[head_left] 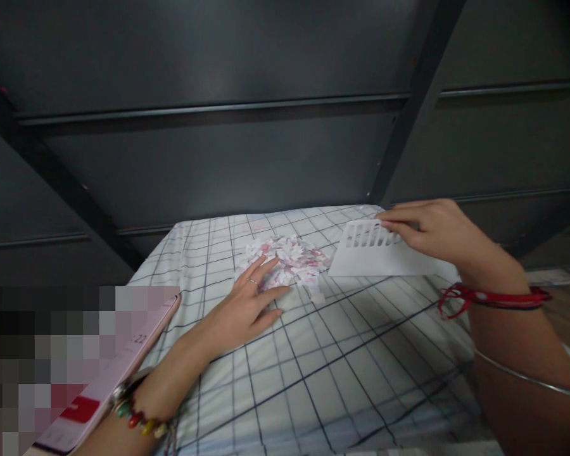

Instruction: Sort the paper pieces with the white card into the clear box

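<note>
White-and-pink paper bits (297, 258) sit heaped on white checked cloth (323, 361); our empty left hand (244, 307) maybe guards them; our right hand (432, 231) pinches a flat white slotted board (373, 261) high, likely freeing its bottom edge

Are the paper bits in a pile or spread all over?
In a pile: the paper bits lie bunched on the cloth by the left hand, with cloth showing around them.

Red cord bracelet (501, 299), silver bangle (527, 377)
</note>
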Demonstrator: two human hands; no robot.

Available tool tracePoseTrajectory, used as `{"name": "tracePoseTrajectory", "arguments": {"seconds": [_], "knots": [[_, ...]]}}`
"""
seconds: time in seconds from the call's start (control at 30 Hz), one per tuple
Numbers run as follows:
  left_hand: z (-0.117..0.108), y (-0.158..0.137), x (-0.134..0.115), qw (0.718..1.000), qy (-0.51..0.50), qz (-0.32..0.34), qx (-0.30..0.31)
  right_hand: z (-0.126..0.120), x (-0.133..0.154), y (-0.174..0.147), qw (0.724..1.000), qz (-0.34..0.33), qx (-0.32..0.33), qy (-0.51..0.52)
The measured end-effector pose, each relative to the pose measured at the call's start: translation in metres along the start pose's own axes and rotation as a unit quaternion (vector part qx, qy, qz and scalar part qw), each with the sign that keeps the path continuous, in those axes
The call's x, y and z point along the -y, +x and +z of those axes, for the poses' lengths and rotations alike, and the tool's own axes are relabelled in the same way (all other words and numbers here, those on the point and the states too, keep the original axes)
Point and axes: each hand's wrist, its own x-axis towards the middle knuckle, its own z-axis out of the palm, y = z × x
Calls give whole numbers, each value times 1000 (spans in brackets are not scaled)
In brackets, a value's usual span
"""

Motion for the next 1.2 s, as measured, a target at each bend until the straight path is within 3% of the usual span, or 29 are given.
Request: {"name": "tracePoseTrajectory", "arguments": {"seconds": [0.1,0.33,0.57,0.87,1.2], "knots": [[0,0,1,1000,2,-1,3,-2,1,0,1000,6,-30,-7],[-1,1,-1,1000,7,-1,13,10,2,2,1000,-24,11,12],[0,1,0,1000,-1,-2,6,4,9,3,998,-17,-65,-13],[-2,1,-1,1000,0,-2,7,4,27,9,998,-60,10,26],[-4,1,-3,1000,-1,-12,13,6,29,9,999,-43,3,5]]}}
